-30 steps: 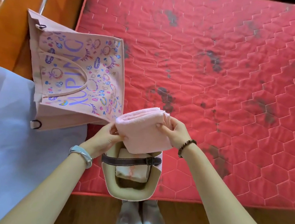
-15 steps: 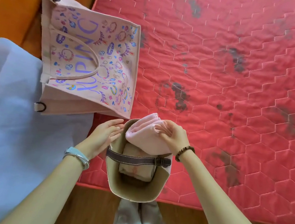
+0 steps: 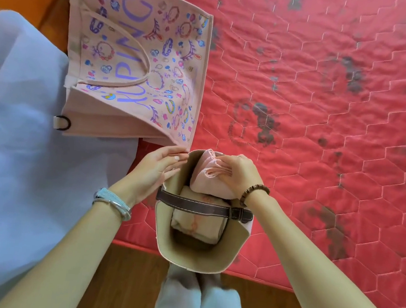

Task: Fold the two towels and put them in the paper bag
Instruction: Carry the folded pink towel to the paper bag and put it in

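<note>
At the far left a pale blue cloth (image 3: 17,156) lies spread out, partly on the wooden floor. Just right of it, a flat pink fabric tote printed with purple letters and small doodles (image 3: 136,63) rests with its right part on the red quilted mat (image 3: 329,118).

Below the tote's lower corner, the left hand (image 3: 153,171) lies with straight, relaxed fingers flat against the outside of the left wall of the upright beige paper bag (image 3: 196,260); it grips nothing. A pale blue and silver bangle (image 3: 114,203) circles that wrist.

The bag stands open at the near edge of the mat, and a dark brown buckled strap (image 3: 198,205) runs across its mouth. Deep inside, under the strap, a folded cream towel (image 3: 198,222) lies on the bag's bottom. Above it, at the far side of the opening, the folded pink towel (image 3: 209,180) sits partly inside the bag and rises past the rim.

The right hand (image 3: 237,176) holds this pink towel from above, fingers curled into its folds. A brown bead bracelet (image 3: 254,193) sits on that wrist. Further right the mat shows dark stains.
</note>
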Motion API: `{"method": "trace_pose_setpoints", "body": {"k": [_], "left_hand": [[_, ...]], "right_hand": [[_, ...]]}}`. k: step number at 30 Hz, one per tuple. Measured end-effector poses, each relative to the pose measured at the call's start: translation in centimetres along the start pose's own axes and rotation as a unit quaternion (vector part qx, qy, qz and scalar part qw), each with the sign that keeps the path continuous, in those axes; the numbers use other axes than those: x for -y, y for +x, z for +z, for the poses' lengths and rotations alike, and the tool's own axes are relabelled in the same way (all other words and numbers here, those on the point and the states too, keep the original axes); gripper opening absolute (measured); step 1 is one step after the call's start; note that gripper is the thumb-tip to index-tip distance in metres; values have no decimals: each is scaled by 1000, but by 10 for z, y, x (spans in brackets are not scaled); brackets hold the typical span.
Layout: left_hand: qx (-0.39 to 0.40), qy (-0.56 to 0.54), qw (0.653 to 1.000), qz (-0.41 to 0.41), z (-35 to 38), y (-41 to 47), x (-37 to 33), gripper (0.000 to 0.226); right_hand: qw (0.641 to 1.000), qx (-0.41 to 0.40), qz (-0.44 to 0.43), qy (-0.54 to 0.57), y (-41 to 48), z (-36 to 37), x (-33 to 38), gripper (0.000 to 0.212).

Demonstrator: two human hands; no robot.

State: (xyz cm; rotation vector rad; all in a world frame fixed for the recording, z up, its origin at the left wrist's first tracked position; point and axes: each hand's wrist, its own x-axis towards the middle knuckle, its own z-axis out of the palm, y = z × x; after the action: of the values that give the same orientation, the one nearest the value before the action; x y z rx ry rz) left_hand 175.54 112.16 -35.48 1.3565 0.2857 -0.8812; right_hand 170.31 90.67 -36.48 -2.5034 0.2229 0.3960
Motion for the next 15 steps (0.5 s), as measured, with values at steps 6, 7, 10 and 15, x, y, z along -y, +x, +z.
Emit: {"method": "trace_pose_setpoints", "body": {"k": [6,7,10,15], "left_hand": [[10,-6,1000,19,2,4,1,31],[10,-8,1000,22,2,4,1,31],[13,-11,999,30,-1,4,2,32],[9,-46,998,40,-3,1,3,29]], "right_hand": [[998,47,20,-31,7,10,-8,19],[998,56,23,-34,9,11,-9,20],[994,91,24,-60,17,14,-12,22],[980,129,22,-152,30,17,-7,37]]}}
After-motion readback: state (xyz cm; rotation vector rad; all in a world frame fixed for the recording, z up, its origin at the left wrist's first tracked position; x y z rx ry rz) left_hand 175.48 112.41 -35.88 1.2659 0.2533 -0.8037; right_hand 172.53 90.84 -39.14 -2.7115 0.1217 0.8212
